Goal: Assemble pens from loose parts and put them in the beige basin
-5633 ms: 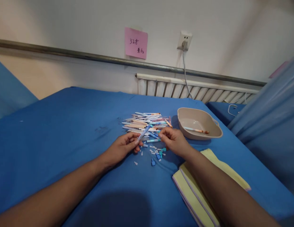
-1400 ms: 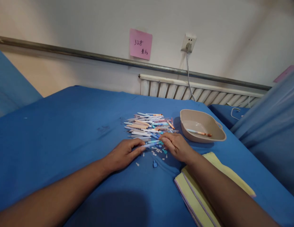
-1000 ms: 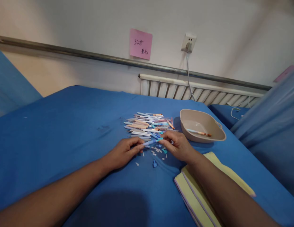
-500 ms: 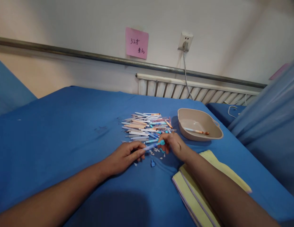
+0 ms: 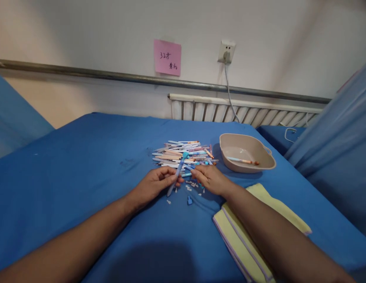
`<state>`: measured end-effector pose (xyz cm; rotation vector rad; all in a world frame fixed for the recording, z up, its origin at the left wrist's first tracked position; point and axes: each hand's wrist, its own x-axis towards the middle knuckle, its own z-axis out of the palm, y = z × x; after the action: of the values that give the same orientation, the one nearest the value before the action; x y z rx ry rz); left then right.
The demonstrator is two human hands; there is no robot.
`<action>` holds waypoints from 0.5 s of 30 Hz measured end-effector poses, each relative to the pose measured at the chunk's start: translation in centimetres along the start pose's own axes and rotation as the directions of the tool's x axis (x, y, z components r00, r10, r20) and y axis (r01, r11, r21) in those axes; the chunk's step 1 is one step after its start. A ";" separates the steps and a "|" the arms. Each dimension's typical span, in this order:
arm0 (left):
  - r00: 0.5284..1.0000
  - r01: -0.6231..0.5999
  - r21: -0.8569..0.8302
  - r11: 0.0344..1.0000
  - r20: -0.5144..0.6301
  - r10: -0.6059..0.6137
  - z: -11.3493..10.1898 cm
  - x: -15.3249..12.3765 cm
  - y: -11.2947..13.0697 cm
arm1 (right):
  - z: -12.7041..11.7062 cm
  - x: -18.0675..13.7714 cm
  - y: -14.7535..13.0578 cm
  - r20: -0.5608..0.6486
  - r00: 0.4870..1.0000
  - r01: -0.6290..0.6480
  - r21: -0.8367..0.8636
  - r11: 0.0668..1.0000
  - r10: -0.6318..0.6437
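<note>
My left hand (image 5: 155, 184) grips a blue pen (image 5: 178, 173) that tilts up and away, its teal cap end raised above the pile. My right hand (image 5: 208, 179) lies low on the blue cloth just right of it, fingers curled over the small loose caps and tips (image 5: 191, 189); I cannot make out whether it holds one. A pile of pens (image 5: 183, 152) in blue, orange and white lies just beyond both hands. A beige tray (image 5: 261, 165) at the right holds one orange-tipped pen (image 5: 242, 160).
A folded yellow cloth (image 5: 259, 232) lies under my right forearm. A blue sheet (image 5: 82, 169) covers the table. Behind are a radiator (image 5: 244, 114), a wall socket with a cable (image 5: 226, 53) and a pink note (image 5: 167, 57). A blue curtain (image 5: 342, 145) hangs at the right.
The pen, held between both hands half a second ago, is now in my left hand alone and swung upright. My right hand let go and dropped to the small parts.
</note>
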<state>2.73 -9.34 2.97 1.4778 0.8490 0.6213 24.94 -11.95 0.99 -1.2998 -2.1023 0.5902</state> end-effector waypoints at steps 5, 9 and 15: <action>0.986 -0.102 0.141 0.985 -0.117 0.118 0.9 0.9 1.7 | 0.1 0.4 0.0 0.009 1.000 0.005 -0.055 0.998 -0.004; 0.968 -0.205 0.210 0.956 -0.100 0.230 2.2 3.0 4.5 | 0.2 0.8 0.1 0.016 1.000 -0.013 -0.086 0.996 0.014; 0.921 -0.374 0.226 0.899 -0.028 0.390 6.2 8.4 8.7 | 0.2 1.1 0.1 0.018 0.999 -0.033 -0.111 0.993 0.035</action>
<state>13.83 -5.96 10.12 1.8539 0.7003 0.9008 24.50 -10.92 1.07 -1.3991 -2.1598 0.5093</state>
